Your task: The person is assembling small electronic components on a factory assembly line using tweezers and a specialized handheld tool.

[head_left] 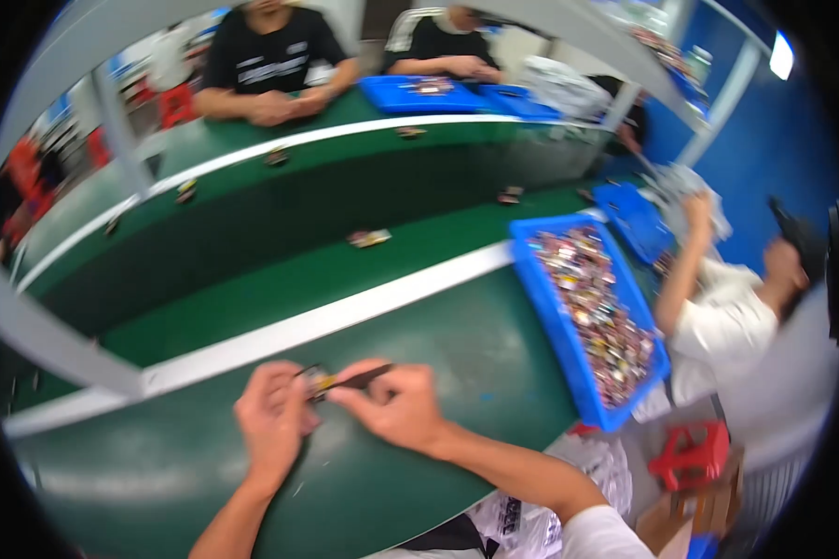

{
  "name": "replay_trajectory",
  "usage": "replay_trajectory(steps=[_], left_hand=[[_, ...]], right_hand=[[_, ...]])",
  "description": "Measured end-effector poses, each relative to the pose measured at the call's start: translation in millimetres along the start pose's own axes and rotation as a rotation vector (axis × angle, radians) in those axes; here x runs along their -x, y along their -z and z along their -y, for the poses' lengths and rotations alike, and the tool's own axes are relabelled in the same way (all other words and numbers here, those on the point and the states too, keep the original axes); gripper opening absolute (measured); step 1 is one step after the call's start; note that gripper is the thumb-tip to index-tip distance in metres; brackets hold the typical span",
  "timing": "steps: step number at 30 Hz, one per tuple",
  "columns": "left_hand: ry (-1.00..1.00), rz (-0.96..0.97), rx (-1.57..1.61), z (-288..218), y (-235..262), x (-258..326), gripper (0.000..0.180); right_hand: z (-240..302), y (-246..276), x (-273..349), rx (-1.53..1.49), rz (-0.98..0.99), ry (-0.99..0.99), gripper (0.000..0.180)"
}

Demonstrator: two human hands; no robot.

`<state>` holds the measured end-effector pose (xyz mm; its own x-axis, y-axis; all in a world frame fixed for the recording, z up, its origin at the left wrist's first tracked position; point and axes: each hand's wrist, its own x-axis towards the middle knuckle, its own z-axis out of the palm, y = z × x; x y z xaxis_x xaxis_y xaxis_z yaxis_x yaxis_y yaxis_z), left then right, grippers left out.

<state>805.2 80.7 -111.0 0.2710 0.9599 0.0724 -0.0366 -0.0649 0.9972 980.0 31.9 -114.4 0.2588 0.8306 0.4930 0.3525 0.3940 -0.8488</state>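
Small part (318, 381), yellowish with dark bits (blurred, no finer detail), pinched in left hand (272, 421) fingertips just above green bench (457, 373). Right hand (396, 405) closed on thin dark tool (364, 376), tip at the part. Blue tray (555, 326) to the right, heaped with small mixed-colour parts.

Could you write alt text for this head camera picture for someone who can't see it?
A person's left hand pinches a small part while the right hand works it with a thin dark tool over a green workbench. A blue tray of small parts sits to the right.
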Motion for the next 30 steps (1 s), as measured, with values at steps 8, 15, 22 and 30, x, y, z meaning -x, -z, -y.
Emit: replay_trajectory(steps=[8,15,22,30], left_hand=[[-0.071,-0.003,-0.046,14,-4,-2,0.014],[-0.051,-0.003,-0.040,5,-6,-4,0.016],[-0.055,0.012,-0.116,-14,-10,4,0.022],[0.002,0.035,-0.129,-21,-12,6,0.025]], right_hand=[[2,6,-1,-0.068,-0.022,-0.071,0.018],[2,7,-2,-0.166,0.035,-0.137,0.013],[8,6,-5,-0.204,0.043,-0.166,0.012],[4,7,-5,-0.321,0.032,-0.293,0.014]])
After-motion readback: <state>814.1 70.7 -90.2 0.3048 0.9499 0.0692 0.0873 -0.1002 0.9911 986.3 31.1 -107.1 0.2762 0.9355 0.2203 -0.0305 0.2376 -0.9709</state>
